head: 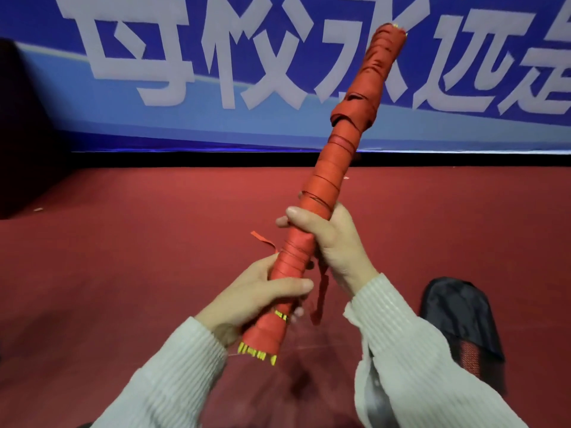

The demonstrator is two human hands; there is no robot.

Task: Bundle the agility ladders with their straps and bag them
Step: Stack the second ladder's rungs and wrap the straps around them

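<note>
I held the ladder bundle in front of me with both hands, tilted so that its far end pointed up and to the right, against the blue banner. The red strap was wound around the bundle along almost its whole length, with one loose fold near the upper part. My left hand gripped the near end, the fingers curled around it, just above the yellow rung tips that stuck out at the bottom. My right hand gripped the bundle a little higher, the thumb and fingers wrapped around it. A loose strap tail hung down between my two hands, and a short end stuck out to the left. The black bag lay on the red floor to the right, near my right sleeve, apart from the bundle.
</note>
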